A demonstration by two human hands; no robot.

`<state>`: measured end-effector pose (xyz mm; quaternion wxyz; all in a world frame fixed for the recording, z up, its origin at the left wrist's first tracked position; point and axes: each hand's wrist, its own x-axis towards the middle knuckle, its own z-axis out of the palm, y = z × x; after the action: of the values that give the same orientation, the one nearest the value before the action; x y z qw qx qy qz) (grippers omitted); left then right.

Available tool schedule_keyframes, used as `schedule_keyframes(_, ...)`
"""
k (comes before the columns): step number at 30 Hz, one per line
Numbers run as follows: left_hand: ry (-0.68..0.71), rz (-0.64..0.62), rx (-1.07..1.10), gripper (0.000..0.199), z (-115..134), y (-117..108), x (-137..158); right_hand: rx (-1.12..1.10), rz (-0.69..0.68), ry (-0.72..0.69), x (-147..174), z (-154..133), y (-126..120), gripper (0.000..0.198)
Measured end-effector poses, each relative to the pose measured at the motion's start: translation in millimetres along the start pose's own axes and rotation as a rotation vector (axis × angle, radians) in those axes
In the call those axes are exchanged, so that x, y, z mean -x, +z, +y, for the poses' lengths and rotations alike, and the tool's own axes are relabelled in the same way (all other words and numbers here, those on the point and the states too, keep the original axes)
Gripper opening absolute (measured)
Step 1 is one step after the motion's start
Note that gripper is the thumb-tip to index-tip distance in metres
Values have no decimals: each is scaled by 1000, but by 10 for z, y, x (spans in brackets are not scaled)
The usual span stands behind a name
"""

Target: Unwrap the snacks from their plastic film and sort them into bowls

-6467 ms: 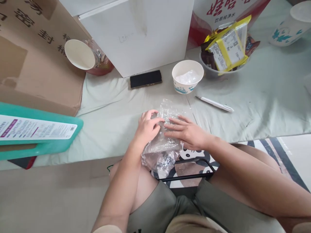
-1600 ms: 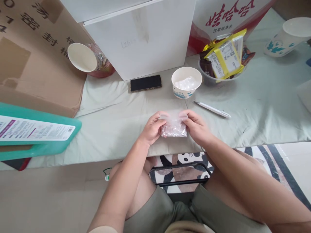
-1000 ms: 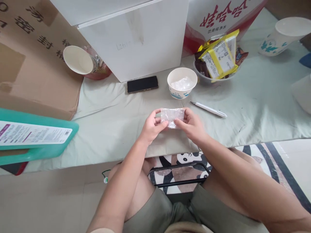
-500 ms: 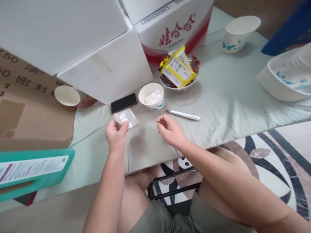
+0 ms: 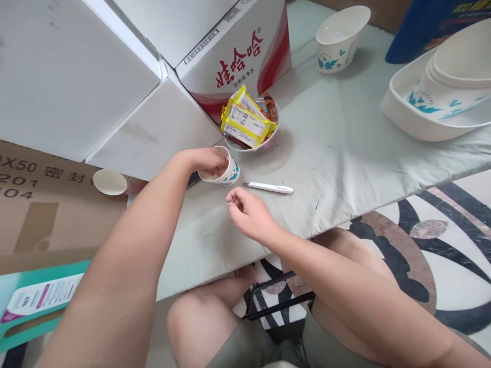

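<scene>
My left hand (image 5: 210, 161) reaches down into a white paper cup (image 5: 233, 173) with blue leaf prints. Its fingers are curled inside the cup, and what they hold is hidden. Just right of the cup, my right hand (image 5: 247, 210) is held above the cloth with thumb and forefinger drawn together. Whatever may be between those fingertips is too small to name. A white pen-shaped tool (image 5: 268, 188) with a dark tip lies beyond the right hand. Behind the left wrist, a phone (image 5: 193, 180) is mostly covered.
A bowl of wrapped snacks (image 5: 249, 125) stands before a white and red carton (image 5: 238, 61). Another paper cup (image 5: 341, 41) is at the back right, near a white tub (image 5: 418, 120) holding stacked cups. At left are a tipped cup (image 5: 110, 182) and a green package (image 5: 42, 301).
My left hand has gone from holding a clear plastic bag beside the phone to reaching into the cup. The bag no longer shows. My right hand stays curled near the pen-shaped tool. The view has shifted.
</scene>
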<state>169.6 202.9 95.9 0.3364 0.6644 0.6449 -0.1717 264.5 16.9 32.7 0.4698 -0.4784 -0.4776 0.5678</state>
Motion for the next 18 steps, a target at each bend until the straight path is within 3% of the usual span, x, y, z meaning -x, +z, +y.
schedule_keyframes(3, -48, -26, -115, 10, 91, -91, 0, -11, 11, -5, -4, -14, -48, 9)
schedule_keyframes(7, 77, 22, -345, 6, 129, -198, -6, -27, 34, -10, -21, -19, -60, 8)
schedule_keyframes(13, 135, -50, -362, 4, 34, -93, -142, -26, -2, 5, -7, 0, 37, 5)
schedule_keyframes(16, 158, 21, -366, 12, -62, 48, -281, -15, -10, 20, -1, 19, 97, 5)
schedule_keyframes(18, 203, 124, -161, 18, -135, 117, -387, -15, -13, 31, -3, 28, 141, 5)
